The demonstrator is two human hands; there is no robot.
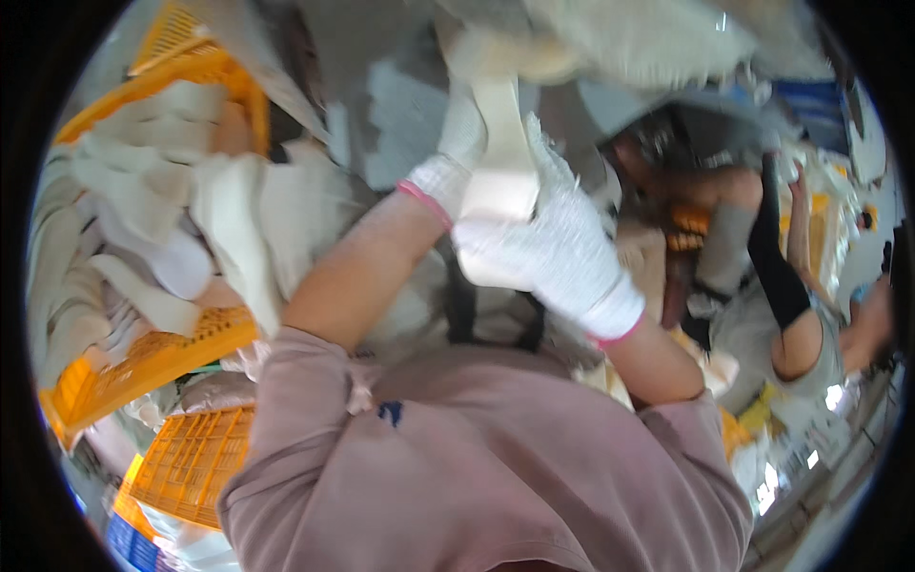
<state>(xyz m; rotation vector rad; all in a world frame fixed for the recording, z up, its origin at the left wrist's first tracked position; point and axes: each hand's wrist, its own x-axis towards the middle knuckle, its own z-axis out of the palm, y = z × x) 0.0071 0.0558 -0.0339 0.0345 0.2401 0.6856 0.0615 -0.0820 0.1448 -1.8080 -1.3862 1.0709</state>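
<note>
Nearest the camera, a mauve shirt (496, 477) fills the lower view. Above it, the gloved right hand (558, 248) and the gloved left hand (453, 153) both clasp a pale folded cloth piece (503, 157), held upright between them at centre. At left, orange crates (162, 357) hold heaped white cloths (181, 219). At far right, another person's black-sleeved arm (777, 257) is raised.

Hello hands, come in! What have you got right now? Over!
Left hand and right hand, both gloved, gripping one pale folded cloth piece. Orange crate of similar pieces alongside. Nothing blocking.
</note>
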